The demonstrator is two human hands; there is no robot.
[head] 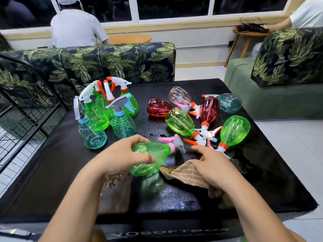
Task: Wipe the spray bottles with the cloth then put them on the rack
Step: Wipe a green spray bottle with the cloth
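My left hand (120, 154) grips a green spray bottle (148, 159) with a pink and grey nozzle, held on its side just above the black table (61, 172). My right hand (215, 165) lies over a beige striped cloth (183, 173) just right of the bottle, with its fingers bent down onto the cloth. Several bottles stand upright at the table's back left, among them a teal one (91, 135) and a green one (96, 116). On the right, several bottles lie on their sides: red (158, 107), pink (180, 96), green (180, 121), dark red (208, 109), teal (229, 102), green (235, 131).
A black wire rack (26, 109) stands left of the table. A leaf-patterned sofa (104, 62) runs behind it and a green sofa (272, 102) sits at the right. Water drops wet the table's middle (153, 131). Two people sit in the background.
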